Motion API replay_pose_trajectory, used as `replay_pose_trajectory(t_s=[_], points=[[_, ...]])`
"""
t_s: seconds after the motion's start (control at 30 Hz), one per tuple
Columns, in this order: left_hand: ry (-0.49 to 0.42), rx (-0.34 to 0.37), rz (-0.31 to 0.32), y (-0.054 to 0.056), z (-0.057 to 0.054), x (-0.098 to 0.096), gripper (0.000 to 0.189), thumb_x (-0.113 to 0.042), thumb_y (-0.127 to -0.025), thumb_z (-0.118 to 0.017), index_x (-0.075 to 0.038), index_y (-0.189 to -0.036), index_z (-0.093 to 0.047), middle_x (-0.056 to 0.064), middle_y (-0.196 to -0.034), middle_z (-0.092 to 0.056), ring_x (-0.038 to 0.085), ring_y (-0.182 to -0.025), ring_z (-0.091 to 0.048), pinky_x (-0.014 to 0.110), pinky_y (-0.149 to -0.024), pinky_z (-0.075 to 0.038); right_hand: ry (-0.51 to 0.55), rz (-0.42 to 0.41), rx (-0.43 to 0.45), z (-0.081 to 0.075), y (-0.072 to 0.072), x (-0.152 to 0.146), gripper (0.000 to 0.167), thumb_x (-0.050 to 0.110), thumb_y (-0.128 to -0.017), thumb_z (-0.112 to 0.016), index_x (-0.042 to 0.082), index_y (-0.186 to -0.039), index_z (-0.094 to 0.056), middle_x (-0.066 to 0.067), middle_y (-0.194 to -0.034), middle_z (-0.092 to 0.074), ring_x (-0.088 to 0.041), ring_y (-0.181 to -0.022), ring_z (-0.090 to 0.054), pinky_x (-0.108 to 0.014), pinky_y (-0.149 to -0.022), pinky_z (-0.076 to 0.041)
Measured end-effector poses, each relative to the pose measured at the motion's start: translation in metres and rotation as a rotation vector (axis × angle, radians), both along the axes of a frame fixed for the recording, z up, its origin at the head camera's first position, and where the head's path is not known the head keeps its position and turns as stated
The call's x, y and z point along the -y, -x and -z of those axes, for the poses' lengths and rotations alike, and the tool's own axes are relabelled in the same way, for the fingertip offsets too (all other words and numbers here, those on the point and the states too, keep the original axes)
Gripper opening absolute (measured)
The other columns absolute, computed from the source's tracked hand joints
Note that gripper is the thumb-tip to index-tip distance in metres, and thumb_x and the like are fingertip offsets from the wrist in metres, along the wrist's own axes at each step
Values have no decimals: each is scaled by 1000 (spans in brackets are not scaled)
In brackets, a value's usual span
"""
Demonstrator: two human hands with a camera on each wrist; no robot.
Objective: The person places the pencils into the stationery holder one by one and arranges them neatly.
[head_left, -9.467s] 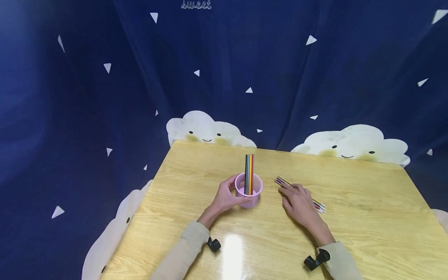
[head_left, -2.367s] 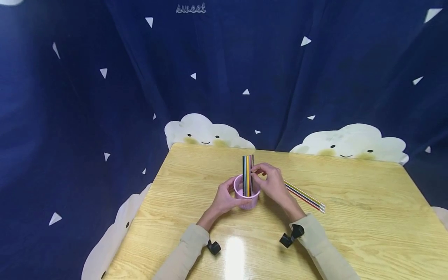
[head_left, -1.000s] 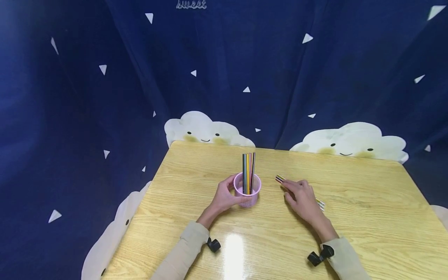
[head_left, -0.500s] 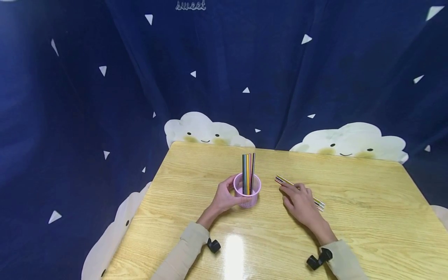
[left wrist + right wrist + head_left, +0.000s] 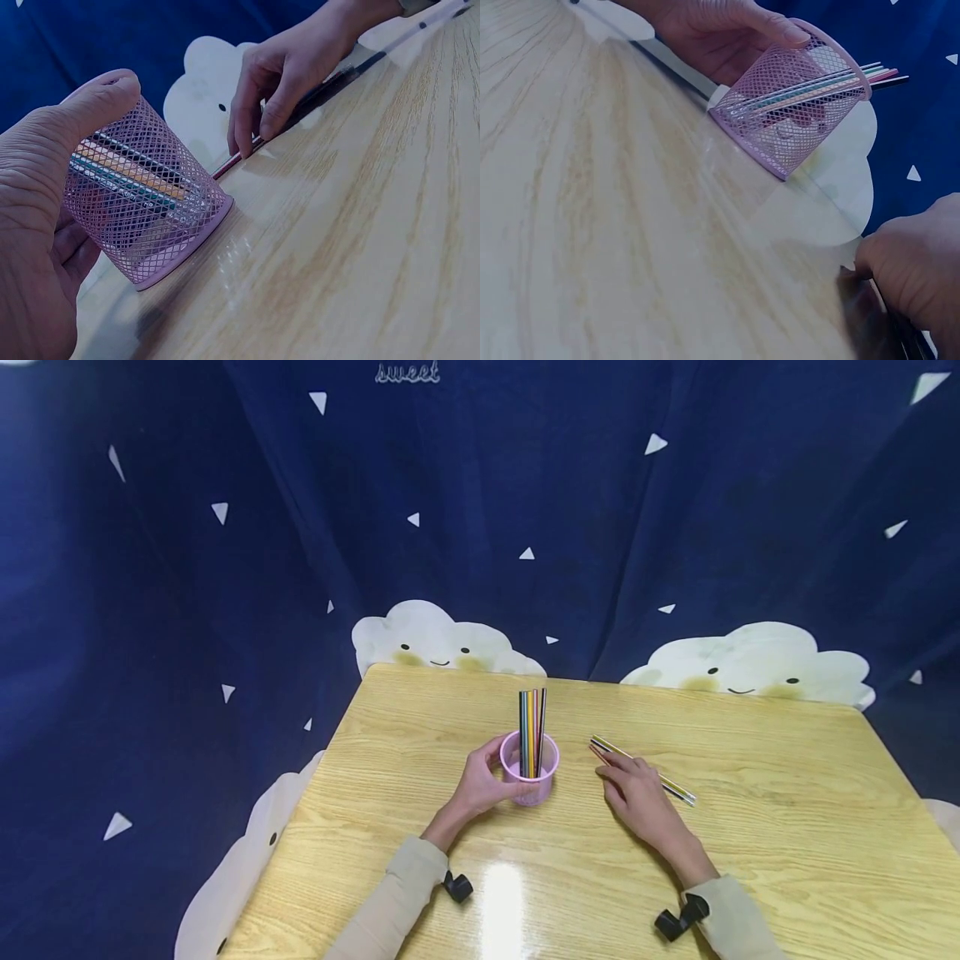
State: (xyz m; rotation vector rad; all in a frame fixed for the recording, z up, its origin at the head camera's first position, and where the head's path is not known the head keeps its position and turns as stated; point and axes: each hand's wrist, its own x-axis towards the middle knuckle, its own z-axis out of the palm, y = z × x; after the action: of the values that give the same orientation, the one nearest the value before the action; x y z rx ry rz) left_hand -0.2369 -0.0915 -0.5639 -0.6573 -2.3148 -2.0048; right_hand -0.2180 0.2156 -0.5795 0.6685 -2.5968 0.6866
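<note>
My left hand (image 5: pixel 480 781) grips a pink mesh pencil cup (image 5: pixel 142 195), its thumb along the near side by the rim and its fingers round the other side. Several coloured pencils (image 5: pixel 532 727) stand in the cup, their upper parts above the rim. To the right of the cup, my right hand (image 5: pixel 640 797) is low over the table, thumb and fingers pinching a red pencil (image 5: pixel 228 166). Beside that pencil lie a yellow pencil (image 5: pixel 678 788) and a dark one, partly hidden under the hand.
The light wooden table (image 5: pixel 787 827) extends round both hands. A dark blue curtain (image 5: pixel 480 527) with white clouds hangs behind its far edge. Black wrist cameras are strapped at both sleeves.
Earlier the right hand was at the cup, where a black pencil now stands; it then returned to the pencils on the table. The red pencil has just shifted away from the others. Left hand unmoved.
</note>
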Motion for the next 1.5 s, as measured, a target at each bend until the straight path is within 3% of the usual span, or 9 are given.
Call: replay_pose_trajectory(t_s=[0.3,0.57,0.73,1.0,1.27,1.37,1.5], points=[[-25,-23,2,1,1,0,87,-8,-69,-95,-7,-147,-57,12,-138,-67,26,-120,-66,51,-108,-52,-94,14,-88,2,-5,4,30,-3,-88,-74,0,-118,-77,-21,-123,-72,-41,-103,-64,-57,-90,-50],[-29,-6,4,-1,1,0,86,-9,-70,-95,-7,-147,-57,12,-138,-67,26,-120,-66,50,-108,-52,-125,11,-165,3,-6,8,26,-7,-84,-78,-2,-110,-78,-23,-113,-74,-41,-88,-63,-55,-83,-52],[-33,4,2,-4,3,1,84,-8,-71,-95,-5,-145,-58,13,-137,-67,28,-122,-65,51,-109,-51,-111,0,-136,4,-9,8,24,-8,-82,-77,-5,-106,-76,-25,-110,-73,-43,-93,-66,-60,-89,-55],[-27,-4,1,-1,1,0,87,-9,-70,-96,-10,-148,-58,9,-139,-67,27,-121,-65,51,-108,-51,-56,27,-67,-8,-8,7,17,-6,-86,-72,-6,-103,-76,-24,-105,-71,-40,-94,-66,-54,-82,-57],[7,7,-13,-1,0,-1,88,-11,-69,-97,-10,-147,-58,7,-140,-67,24,-123,-64,45,-109,-52,16,16,-75,-18,-7,5,17,-6,-86,-71,-3,-101,-78,-19,-103,-74,-40,-97,-70,-57,-90,-45],[8,10,-16,-1,0,-1,89,-12,-69,-97,-10,-148,-57,7,-140,-67,24,-123,-64,44,-109,-52,60,-5,-60,-24,-7,4,18,-8,-86,-71,-3,-102,-78,-18,-103,-74,-39,-96,-71,-56,-92,-50],[-9,11,-10,-1,0,0,88,-10,-69,-96,-10,-148,-58,8,-139,-67,25,-122,-65,45,-108,-52,118,-37,-33,-33,-8,5,20,-9,-87,-72,-3,-104,-78,-17,-105,-74,-36,-97,-72,-53,-84,-60]])
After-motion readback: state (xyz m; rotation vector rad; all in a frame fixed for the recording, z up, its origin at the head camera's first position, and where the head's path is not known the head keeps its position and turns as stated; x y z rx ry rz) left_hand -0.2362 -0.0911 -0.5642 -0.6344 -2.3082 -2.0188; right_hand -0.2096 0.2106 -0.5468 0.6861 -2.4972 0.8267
